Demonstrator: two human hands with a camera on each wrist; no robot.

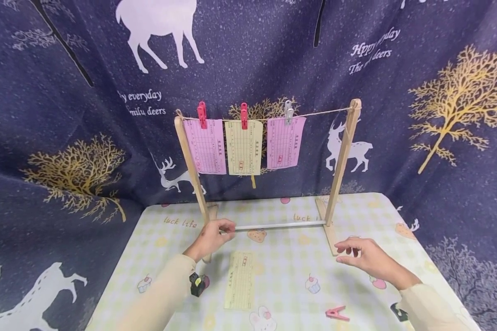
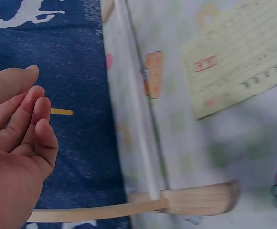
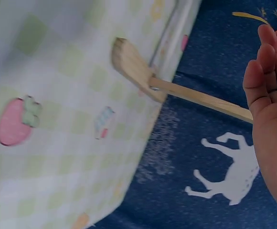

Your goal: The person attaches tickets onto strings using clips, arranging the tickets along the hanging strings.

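Note:
My left hand (image 1: 212,236) hovers in front of the left post of a wooden stand (image 1: 192,165), its fingers loosely bent and nothing between them. By the stand's right foot is my right hand (image 1: 366,259), also empty, with thumb and fingers apart. Three paper slips hang from the stand's string (image 1: 327,112): a pink slip (image 1: 207,147) and a yellow slip (image 1: 244,147) under red clothespins, then another pink slip (image 1: 285,142) under a grey clothespin (image 1: 288,112). Between and below my hands, a yellow slip (image 1: 239,280) lies flat on the table. Nearer my right sleeve lies a pink clothespin (image 1: 337,313).
A white rod (image 1: 281,225) joins the two posts low over the checked tablecloth (image 1: 290,262). Right behind the table hangs a dark blue curtain (image 1: 248,69) with deer and trees. The right post (image 1: 343,161) rises from a flat wooden foot.

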